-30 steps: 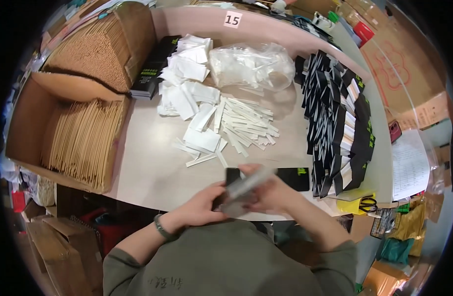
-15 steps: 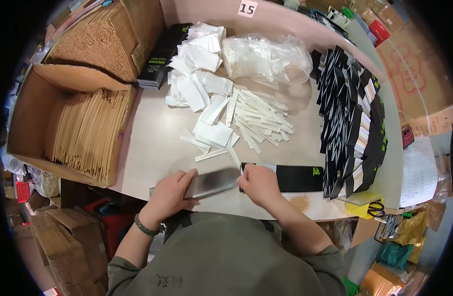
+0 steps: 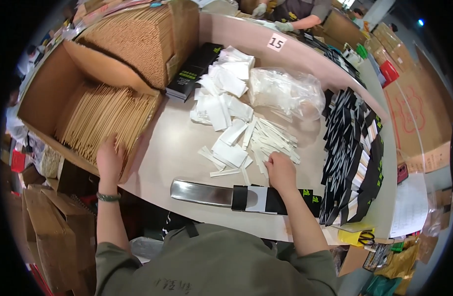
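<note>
The left hand [image 3: 109, 160] is at the near edge of a bundle of thin tan sticks [image 3: 103, 116] in an open cardboard box [image 3: 49, 101], its fingers bent against their near ends; whether that grip has hold of one, I cannot tell. The sticks extend away from it, ahead, their visible edges slanting from far right to near left. The right hand, [image 3: 281, 172] well apart, is the nearer one to the white strips [image 3: 275, 140], which fan out just beyond its curled fingers on the counter [image 3: 165, 148]; its fingertips are hidden, so I cannot tell its grip either. Between the hands, a metal channel [image 3: 199, 193] lies crosswise, meeting a black sleeve [image 3: 240, 198] under the right forearm.
</note>
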Available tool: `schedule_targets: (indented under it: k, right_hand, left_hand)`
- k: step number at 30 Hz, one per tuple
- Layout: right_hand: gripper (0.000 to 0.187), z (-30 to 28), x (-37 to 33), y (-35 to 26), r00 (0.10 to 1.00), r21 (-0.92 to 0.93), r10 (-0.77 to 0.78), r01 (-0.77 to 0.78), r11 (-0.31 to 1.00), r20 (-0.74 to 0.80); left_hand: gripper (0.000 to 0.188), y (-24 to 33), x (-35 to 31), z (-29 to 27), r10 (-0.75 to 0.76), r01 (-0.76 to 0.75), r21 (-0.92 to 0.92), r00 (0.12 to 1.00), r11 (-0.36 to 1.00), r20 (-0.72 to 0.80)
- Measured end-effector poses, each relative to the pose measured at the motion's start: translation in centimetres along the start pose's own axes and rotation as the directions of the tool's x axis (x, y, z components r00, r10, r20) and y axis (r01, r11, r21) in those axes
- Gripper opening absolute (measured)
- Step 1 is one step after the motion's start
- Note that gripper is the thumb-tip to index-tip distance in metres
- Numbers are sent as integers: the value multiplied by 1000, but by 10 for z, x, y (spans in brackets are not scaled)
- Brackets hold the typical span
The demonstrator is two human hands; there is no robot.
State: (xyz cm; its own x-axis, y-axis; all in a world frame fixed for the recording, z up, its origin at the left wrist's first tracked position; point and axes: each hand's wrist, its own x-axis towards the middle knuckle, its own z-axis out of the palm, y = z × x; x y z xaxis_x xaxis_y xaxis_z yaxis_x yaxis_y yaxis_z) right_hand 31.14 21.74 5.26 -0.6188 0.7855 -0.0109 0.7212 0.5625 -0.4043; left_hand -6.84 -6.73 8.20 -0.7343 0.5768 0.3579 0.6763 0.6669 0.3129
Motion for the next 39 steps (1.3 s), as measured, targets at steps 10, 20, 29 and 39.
schedule_targets:
  k: [10, 20, 29, 39]
  right_hand:
    - [8, -9, 24, -3, 912, -73, -229, 218, 973, -340]
    - [6, 42, 37, -63, 921, -144, -365, 383, 913, 137]
    - [9, 26, -22, -97, 788, 136, -579, 563, 815, 211]
    - [28, 56, -38, -129, 733, 251, -680, 657, 711, 10]
  left_hand:
    - [20, -52, 0, 16, 9, -12, 12, 985, 1000, 171]
    - [9, 17, -67, 41, -322, 32, -926, 942, 375, -97]
    - [18, 67, -97, 41, -124, 180, -728, 984, 661, 131]
    - [10, 88, -97, 26, 40, 461, -806, 859, 373, 510]
